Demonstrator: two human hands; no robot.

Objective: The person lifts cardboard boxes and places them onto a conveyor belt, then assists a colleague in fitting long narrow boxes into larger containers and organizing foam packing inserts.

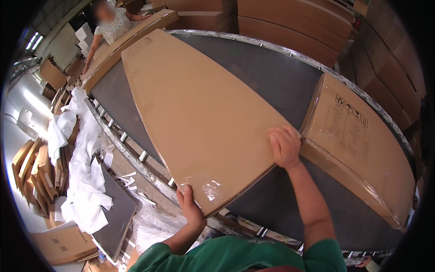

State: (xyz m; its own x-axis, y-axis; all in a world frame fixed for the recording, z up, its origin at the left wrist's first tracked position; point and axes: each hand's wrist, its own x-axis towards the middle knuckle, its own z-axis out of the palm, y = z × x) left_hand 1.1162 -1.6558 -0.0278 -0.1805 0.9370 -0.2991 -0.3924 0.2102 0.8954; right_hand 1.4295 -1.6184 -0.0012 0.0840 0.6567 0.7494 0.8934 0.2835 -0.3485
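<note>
A long, flat cardboard box (195,109) lies at a slant across the dark conveyor belt (263,65), its near end toward me. Clear tape shines on that end. My left hand (190,206) grips the box's near left corner; its thumb shows on top and the other fingers are partly hidden. At the near right corner, my right hand (285,146) is closed over the edge with fingers bent on the top face. Just right of that hand sits a second taped carton (358,145) with printed handling symbols.
Another person (113,27) stands at the far left beside a long carton (131,45) across the belt. White foam sheeting (86,195) and stacked brown boards (41,167) lie to the left. Large cartons (294,27) are piled behind the belt. Someone's hand (364,261) shows at lower right.
</note>
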